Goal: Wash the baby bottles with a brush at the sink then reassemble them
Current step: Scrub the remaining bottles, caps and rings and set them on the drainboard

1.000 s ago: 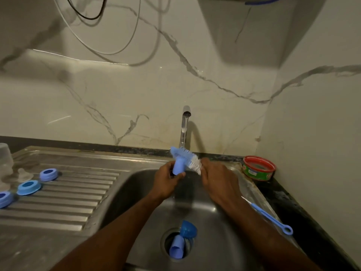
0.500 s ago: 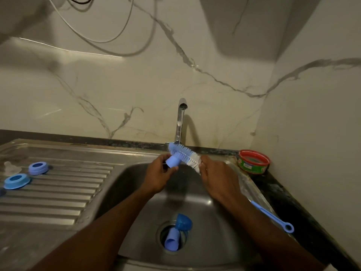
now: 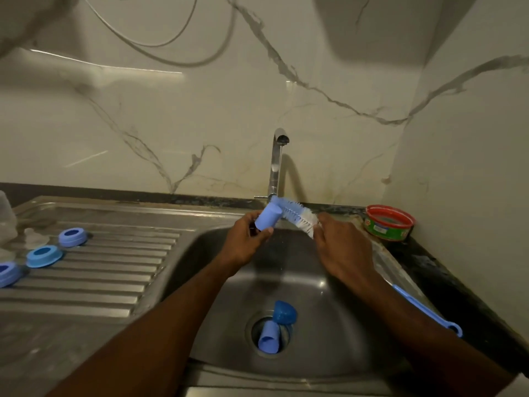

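Your left hand (image 3: 246, 239) raised over the sink (image 3: 329, 325), grip curled round a blue cap (image 3: 267, 219), your right hand (image 3: 340, 247) level beside it, grip closed on the brush (image 3: 294, 214), bristles touching the cap, below the tap (image 3: 276, 164).

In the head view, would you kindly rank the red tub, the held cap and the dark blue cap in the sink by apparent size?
1. Red tub.
2 and 3. Held cap and dark blue cap look alike; differing distances from the camera leave them unranked.
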Available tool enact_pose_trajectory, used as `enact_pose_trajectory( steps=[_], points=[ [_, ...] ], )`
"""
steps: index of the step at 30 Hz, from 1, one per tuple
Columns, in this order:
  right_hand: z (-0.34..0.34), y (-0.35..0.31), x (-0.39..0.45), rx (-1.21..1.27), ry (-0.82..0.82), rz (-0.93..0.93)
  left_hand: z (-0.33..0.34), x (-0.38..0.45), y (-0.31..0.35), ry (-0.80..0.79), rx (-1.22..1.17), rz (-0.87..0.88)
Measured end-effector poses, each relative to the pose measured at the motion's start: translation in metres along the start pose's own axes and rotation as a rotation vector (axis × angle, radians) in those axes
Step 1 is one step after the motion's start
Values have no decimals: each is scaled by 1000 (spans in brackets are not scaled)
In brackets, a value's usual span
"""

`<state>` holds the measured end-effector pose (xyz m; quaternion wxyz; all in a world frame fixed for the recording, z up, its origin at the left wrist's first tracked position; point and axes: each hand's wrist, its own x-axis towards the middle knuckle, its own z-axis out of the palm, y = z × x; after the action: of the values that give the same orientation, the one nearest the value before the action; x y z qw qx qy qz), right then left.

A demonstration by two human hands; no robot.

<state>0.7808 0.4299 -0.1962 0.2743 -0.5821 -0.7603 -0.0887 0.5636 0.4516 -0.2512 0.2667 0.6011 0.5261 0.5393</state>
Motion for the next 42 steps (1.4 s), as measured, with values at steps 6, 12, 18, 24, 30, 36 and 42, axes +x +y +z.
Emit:
enact_pose_trajectory(
  steps=[6, 12, 18, 24, 30, 36, 42],
  points=[
    [-1, -3, 9, -39, 30, 5, 21, -7, 0, -218, 44, 99],
    [0, 6, 9, 17, 12, -6, 14, -6, 7, -103, -226, 25],
    [-1, -2, 1, 87, 1, -18, 7, -8, 12, -128, -398, -71],
    [-11, -4, 2, 44, 4, -25, 22, 0, 19, -63, -603, -122],
    [-12, -17, -7, 97, -44, -46, 23, -7, 27, -59, -771, -224],
    [-16, -18, 1, 58, -24, 6, 34, -4, 38, 11, -764, -226],
    [-7, -22, -6, 111, -87, -9, 27, -5, 30, 20, -798, -282]
  ],
)
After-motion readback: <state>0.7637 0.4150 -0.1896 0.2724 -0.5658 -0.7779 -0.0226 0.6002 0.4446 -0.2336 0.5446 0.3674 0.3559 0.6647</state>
